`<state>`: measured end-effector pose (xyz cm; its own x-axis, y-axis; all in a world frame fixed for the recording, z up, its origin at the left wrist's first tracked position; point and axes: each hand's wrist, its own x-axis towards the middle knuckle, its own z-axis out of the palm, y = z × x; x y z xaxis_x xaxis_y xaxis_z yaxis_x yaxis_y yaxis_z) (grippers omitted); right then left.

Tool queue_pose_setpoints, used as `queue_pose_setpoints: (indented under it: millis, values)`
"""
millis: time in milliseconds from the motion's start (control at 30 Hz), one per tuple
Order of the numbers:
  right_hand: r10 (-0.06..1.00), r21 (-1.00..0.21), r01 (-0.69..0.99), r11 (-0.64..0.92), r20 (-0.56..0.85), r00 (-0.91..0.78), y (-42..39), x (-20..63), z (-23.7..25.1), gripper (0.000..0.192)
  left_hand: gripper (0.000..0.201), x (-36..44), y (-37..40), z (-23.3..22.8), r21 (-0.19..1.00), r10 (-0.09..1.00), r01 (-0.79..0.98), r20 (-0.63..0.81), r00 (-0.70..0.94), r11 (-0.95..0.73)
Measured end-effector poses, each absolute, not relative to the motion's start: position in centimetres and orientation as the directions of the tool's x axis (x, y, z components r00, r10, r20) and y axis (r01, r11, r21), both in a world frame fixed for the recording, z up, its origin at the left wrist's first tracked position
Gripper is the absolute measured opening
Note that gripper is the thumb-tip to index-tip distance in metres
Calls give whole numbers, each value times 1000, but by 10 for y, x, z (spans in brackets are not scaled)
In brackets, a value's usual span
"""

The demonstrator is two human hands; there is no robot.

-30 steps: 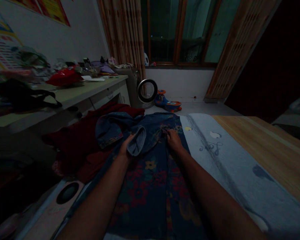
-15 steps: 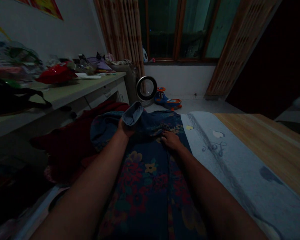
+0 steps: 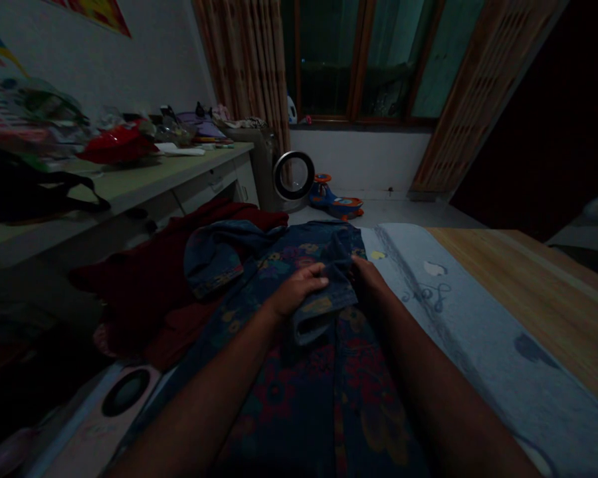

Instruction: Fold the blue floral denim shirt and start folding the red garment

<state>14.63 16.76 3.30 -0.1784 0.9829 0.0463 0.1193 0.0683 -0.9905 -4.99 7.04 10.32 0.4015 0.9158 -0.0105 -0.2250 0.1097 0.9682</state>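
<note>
Head view: left hand (image 3: 299, 290) and right hand (image 3: 371, 277) in grasp of creased denim-blue sleeve (image 3: 337, 282) (cuff (image 3: 326, 310) softly tubular).

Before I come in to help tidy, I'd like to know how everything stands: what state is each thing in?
Left hand: closed on the sleeve
Right hand: at the sleeve, grip partly hidden
Sleeve: bunched, cuff end open
Jacket: spread out
Red cloth: rumpled
Washer door: swung open
Drawer: looks shut
Curtains: drawn apart
Toy car: upright on the floor
</note>
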Motion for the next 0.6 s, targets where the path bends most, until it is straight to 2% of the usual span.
queue_pose_setpoints:
  millis: [67, 133, 200, 267, 333, 433, 533, 600]
  values:
    - [972, -999, -13, -45, -41, -230, 157, 157, 38, 63, 37, -31, 60, 95, 997, 852, -79, 25, 524, 19]
    - [958, -985, -94, -145, -116, -264, 149, 168, 40, 64, 28, -15, 51, 86, 977, 785, 84, 104, 611, -196]
    - [972, -987, -58, -152, -139, -188, 145, 178, 38, 54, 18, -5, 46, 78, 903, 719, 199, 153, 678, -380]
    - [993, -994, 48, -97, -100, -58, 145, 185, 31, 44, 13, -3, 46, 71, 855, 723, 261, 175, 669, -449]
    - [998, -994, 98, -55, -52, 25, 147, 188, 21, 41, 11, -8, 54, 61, 853, 820, 302, 222, 528, -426]
    - [1000, -998, 61, -12, -11, 19, 150, 189, 9, 39, 17, -25, 78, 43, 901, 961, 338, 244, 126, -273]
    - [998, -996, 71, 61, 61, -1, 152, 188, 5, 36, 24, -40, 108, 24, 920, 987, 391, 52, -150, 11]
    - [990, -977, 166, 130, 137, 33, 152, 188, 6, 38, 26, -43, 126, 15, 913, 980, 399, -8, -198, 88]
